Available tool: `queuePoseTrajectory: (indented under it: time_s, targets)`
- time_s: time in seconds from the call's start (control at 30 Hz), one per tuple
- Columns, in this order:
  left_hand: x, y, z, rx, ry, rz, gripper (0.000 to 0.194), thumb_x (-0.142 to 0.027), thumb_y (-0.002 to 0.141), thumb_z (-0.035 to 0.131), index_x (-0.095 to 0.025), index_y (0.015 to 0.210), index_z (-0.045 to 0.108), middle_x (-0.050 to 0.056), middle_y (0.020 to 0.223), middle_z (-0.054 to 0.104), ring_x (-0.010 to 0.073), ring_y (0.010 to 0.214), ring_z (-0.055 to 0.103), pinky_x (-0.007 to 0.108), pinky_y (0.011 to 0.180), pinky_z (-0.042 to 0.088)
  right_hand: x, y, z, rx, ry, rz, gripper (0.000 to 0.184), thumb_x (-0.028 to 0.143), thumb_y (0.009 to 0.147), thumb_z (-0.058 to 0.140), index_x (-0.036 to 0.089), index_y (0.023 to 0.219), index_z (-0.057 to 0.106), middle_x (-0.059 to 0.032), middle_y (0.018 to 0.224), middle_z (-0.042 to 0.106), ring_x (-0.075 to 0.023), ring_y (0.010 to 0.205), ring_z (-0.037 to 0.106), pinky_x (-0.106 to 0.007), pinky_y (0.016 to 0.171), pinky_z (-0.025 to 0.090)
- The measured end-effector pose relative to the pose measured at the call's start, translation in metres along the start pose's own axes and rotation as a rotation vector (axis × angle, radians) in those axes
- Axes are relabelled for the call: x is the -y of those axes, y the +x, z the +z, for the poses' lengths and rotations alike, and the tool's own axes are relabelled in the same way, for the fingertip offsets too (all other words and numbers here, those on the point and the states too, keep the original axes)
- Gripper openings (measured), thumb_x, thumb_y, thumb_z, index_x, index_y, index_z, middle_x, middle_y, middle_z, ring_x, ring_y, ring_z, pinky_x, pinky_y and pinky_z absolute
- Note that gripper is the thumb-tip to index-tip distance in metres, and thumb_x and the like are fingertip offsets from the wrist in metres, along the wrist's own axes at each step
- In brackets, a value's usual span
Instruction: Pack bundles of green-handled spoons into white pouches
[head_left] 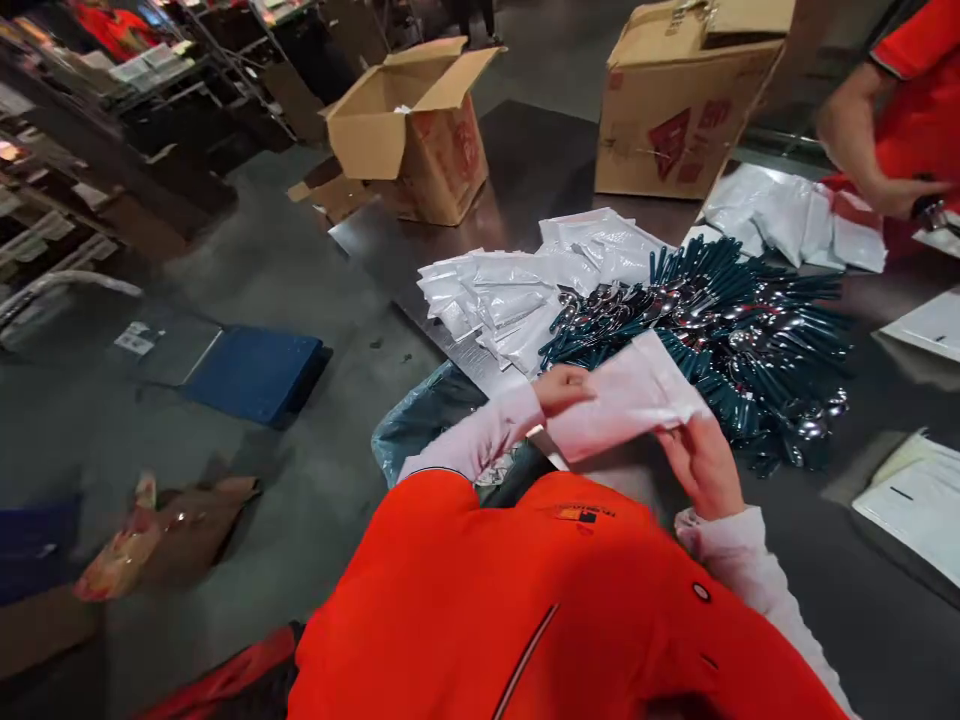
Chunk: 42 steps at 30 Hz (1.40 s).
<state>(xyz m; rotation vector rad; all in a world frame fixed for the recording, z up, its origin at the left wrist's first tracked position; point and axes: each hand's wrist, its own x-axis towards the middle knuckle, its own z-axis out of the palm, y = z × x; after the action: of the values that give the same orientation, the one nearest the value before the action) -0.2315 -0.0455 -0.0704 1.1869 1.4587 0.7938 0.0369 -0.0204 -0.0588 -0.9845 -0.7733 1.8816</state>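
One white packet (pixel 626 395), held in front of the orange shirt (pixel 480 600), above the near edge of the worktop (pixel 540 150). Left hand (pixel 562 388): closed on the packet's left edge, thumb on top. Right hand (pixel 701 460): gripping its right, lower corner. One large heap of cutlery (pixel 712 320), dark green handles, shiny metal ends, just beyond the packet and to its right. One spread pile of white packets (pixel 487 290), overlapping, left of the cutlery. One open carton (pixel 442 150), flaps out, at the worktop's far left; one second carton (pixel 675 110), beyond the cutlery. Further white packets (pixel 795 215), far right, near a co-worker's hand (pixel 900 195), which holds a dark-handled item, type unclear. Two pale flat stacks (pixel 919 500), right side. One lined bin (pixel 420 410), below the worktop's left edge. One blue platform (pixel 259 370), on the floor (pixel 315 260).
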Motion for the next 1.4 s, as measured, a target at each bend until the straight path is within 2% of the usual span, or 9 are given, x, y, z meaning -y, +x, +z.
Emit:
queuePoseTrajectory:
  time_s: [0.13,0.2,0.27,0.43,0.53,0.7,0.9,1.1,1.4]
  targets:
    - [-0.013,0.037,-0.129,-0.195,0.416,-0.096,0.043,-0.044,0.077,0.068,-0.009,0.099,0.076,0.009,0.090,0.072,0.0276,0.094,0.062,0.037,0.087,0.049,-0.013,-0.007,-0.020,0.002,-0.211,0.203,0.051,0.048,0.067,0.089,0.029,0.112,0.074,-0.0052,0.114,0.075,-0.0195,0.102,0.072,-0.034,0.095,0.058]
    - [-0.001,0.061,-0.165,-0.326,0.616,-0.147,0.049,-0.038,0.077,0.069,-0.008,0.116,0.072,0.016,0.108,0.070,0.0352,0.114,0.056,0.045,0.100,0.043,-0.024,-0.018,-0.034,-0.034,-0.294,0.322,0.050,0.052,0.063,0.090,0.026,0.103,0.077,-0.0066,0.104,0.077,-0.0203,0.093,0.073,-0.034,0.089,0.060]
    - [0.022,0.081,-0.173,-0.415,0.898,-0.173,0.058,-0.038,0.084,0.064,-0.014,0.137,0.062,0.020,0.134,0.061,0.0388,0.130,0.045,0.051,0.106,0.037,-0.034,-0.028,-0.043,-0.067,-0.353,0.398,0.050,0.054,0.061,0.090,0.025,0.099,0.078,-0.0077,0.100,0.078,-0.0220,0.091,0.073,-0.036,0.088,0.060]
    - [0.074,0.102,-0.142,-0.290,1.138,-0.271,0.063,-0.040,0.091,0.056,-0.027,0.153,0.046,0.016,0.159,0.037,0.0388,0.140,0.035,0.052,0.108,0.034,-0.049,-0.044,-0.046,-0.122,-0.395,0.492,0.052,0.059,0.059,0.089,0.026,0.098,0.078,-0.0076,0.101,0.078,-0.0257,0.094,0.072,-0.039,0.089,0.058]
    - [0.082,0.095,-0.138,-0.448,1.038,-0.222,0.066,-0.048,0.093,0.053,-0.024,0.153,0.045,0.016,0.156,0.040,0.0379,0.139,0.037,0.051,0.111,0.034,-0.055,-0.047,-0.044,-0.159,-0.398,0.513,0.052,0.058,0.057,0.089,0.026,0.096,0.077,-0.0064,0.099,0.078,-0.0256,0.094,0.071,-0.039,0.089,0.058]
    - [0.105,0.025,-0.120,-0.815,0.861,-0.290,0.053,-0.041,0.100,0.034,-0.012,0.136,0.059,0.019,0.136,0.058,0.0323,0.133,0.047,0.048,0.115,0.033,-0.062,-0.049,-0.043,-0.172,-0.353,0.560,0.047,0.051,0.057,0.091,0.024,0.093,0.076,-0.0042,0.094,0.077,-0.0213,0.089,0.070,-0.034,0.086,0.058]
    - [0.136,-0.058,-0.066,-0.758,0.837,-0.556,0.046,-0.040,0.096,0.042,-0.015,0.129,0.063,0.019,0.142,0.058,0.0364,0.139,0.045,0.058,0.117,0.028,-0.062,-0.044,-0.043,-0.091,-0.379,0.581,0.041,0.044,0.060,0.090,0.022,0.092,0.076,-0.0030,0.085,0.076,-0.0180,0.082,0.070,-0.030,0.080,0.057]
    - [0.059,0.022,-0.021,-0.509,0.813,-0.183,0.043,-0.031,0.098,0.040,-0.013,0.129,0.064,0.017,0.130,0.065,0.0281,0.126,0.055,0.042,0.112,0.039,-0.057,-0.045,-0.047,-0.095,-0.415,0.533,0.036,0.040,0.062,0.088,0.021,0.091,0.076,-0.0040,0.087,0.075,-0.0171,0.082,0.069,-0.030,0.080,0.056]
    - [-0.079,0.145,0.092,-0.080,0.799,0.370,0.035,-0.024,0.093,0.051,-0.015,0.120,0.072,0.009,0.118,0.073,0.0250,0.110,0.063,0.037,0.103,0.045,-0.044,-0.081,-0.093,-0.224,-0.330,0.425,0.037,0.041,0.064,0.087,0.019,0.092,0.075,-0.0061,0.089,0.074,-0.0198,0.086,0.068,-0.035,0.085,0.056]
